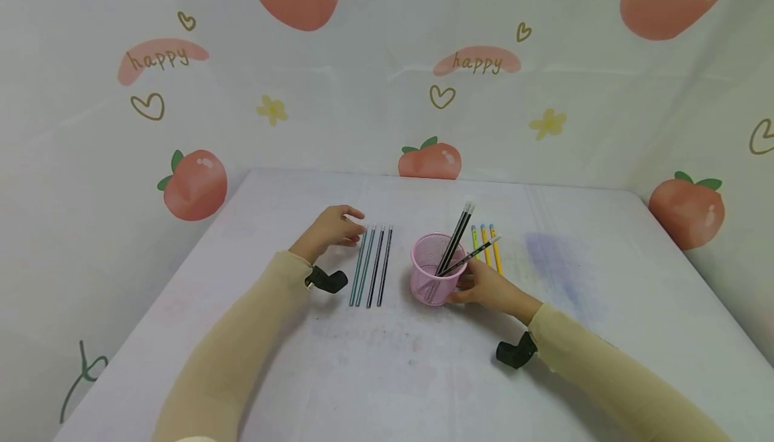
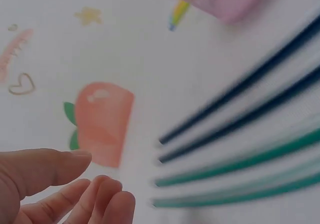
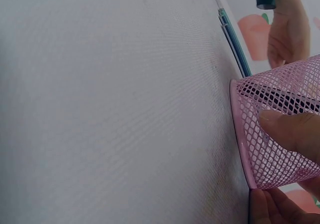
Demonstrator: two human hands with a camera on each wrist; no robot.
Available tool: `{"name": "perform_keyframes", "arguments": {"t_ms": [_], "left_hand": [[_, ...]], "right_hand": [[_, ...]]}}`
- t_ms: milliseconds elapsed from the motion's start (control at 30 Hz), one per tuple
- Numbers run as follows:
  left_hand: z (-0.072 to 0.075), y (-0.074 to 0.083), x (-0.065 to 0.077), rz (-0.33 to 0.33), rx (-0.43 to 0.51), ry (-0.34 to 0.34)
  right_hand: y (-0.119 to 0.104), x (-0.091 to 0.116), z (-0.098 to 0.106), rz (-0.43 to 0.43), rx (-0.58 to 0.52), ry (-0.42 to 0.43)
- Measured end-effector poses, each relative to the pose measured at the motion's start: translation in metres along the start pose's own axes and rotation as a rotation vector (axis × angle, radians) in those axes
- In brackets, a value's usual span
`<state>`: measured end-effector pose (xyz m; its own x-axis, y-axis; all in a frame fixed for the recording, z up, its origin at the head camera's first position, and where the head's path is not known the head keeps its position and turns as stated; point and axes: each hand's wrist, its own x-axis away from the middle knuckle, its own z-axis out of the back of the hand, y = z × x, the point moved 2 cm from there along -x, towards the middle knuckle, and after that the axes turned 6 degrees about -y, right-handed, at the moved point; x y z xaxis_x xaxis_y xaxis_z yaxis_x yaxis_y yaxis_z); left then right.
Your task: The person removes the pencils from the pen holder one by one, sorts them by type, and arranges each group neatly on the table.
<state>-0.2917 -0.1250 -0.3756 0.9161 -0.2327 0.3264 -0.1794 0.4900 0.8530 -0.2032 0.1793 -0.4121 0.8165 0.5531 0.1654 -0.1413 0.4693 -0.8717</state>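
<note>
A pink mesh pencil cup (image 1: 433,287) stands on the table with several black pencils (image 1: 455,240) leaning in it; one tilts far to the right. My right hand (image 1: 486,289) holds the cup low on its right side, thumb (image 3: 287,129) on the mesh in the right wrist view. Left of the cup, two green pencils (image 1: 361,271) and two dark blue pencils (image 1: 379,271) lie in a row. Close to their far ends is my left hand (image 1: 332,230), fingers loosely bent and holding nothing. In the left wrist view its fingertips (image 2: 120,204) are just apart from the pencil ends.
Behind the right hand lie two yellow pencils (image 1: 494,248) and a lime one (image 1: 474,240), partly hidden by the hand and the tilted pencil. A white cloth covers the table (image 1: 363,381), with a bluish stain (image 1: 559,271) at right. A peach-printed backdrop (image 1: 357,93) rises behind.
</note>
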Motion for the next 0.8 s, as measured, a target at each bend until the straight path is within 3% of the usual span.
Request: {"name": "perform_keyframes", "arguments": {"t_ms": [100,233,467,567,800], "left_hand": [[-0.002,0.015,0.008,-0.066,0.037,-0.010],[-0.009,0.036,0.021,-0.202,0.087,-0.033],[-0.034,0.064,0.040,-0.442,0.169,-0.080],[-0.048,0.070,0.045,-0.501,0.176,-0.088],[-0.075,0.077,0.053,-0.602,0.091,-0.081]], "right_hand": [[0.000,0.000,0.000,-0.003,-0.001,0.000],[0.000,0.001,0.000,-0.003,0.004,-0.001],[0.000,0.001,0.001,-0.011,-0.014,0.006],[-0.001,0.002,0.001,-0.007,-0.020,0.000],[0.000,0.001,0.001,-0.012,-0.040,0.001]]}}
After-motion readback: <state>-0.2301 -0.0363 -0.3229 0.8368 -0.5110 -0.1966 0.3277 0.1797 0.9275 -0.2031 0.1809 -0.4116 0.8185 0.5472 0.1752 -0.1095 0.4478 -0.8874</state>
